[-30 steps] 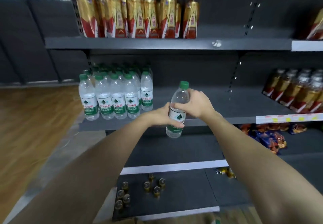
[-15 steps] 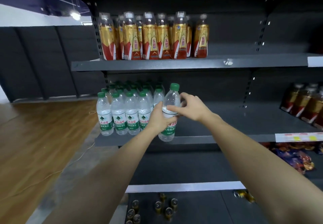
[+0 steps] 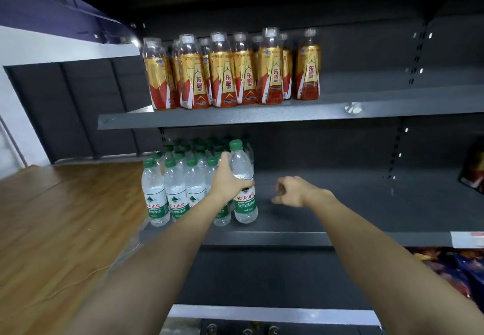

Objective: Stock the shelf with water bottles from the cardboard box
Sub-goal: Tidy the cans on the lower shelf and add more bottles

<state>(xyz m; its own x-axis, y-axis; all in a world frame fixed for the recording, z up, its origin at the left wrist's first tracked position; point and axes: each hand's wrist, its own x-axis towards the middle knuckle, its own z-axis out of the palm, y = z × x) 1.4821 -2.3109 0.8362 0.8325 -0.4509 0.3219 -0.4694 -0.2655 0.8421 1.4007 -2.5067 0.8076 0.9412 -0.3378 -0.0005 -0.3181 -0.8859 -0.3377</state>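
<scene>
Head view shows the left hand (image 3: 227, 181) wrapped around a water bottle (image 3: 244, 190) standing on the dark shelf (image 3: 340, 203), just beside the other water bottles (image 3: 172, 190). Nearby, the right hand (image 3: 292, 190) hangs loosely curled, holding nothing.

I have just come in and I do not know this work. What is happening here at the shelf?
A person is stocking water bottles on the middle shelf. The left hand grips one water bottle, which stands upright at the right end of the group of water bottles already there. The right hand is apart from it, holding nothing, over the bare part of the shelf. On the shelf above stand gold and red drink bottles. The cardboard box is not in view.
</scene>
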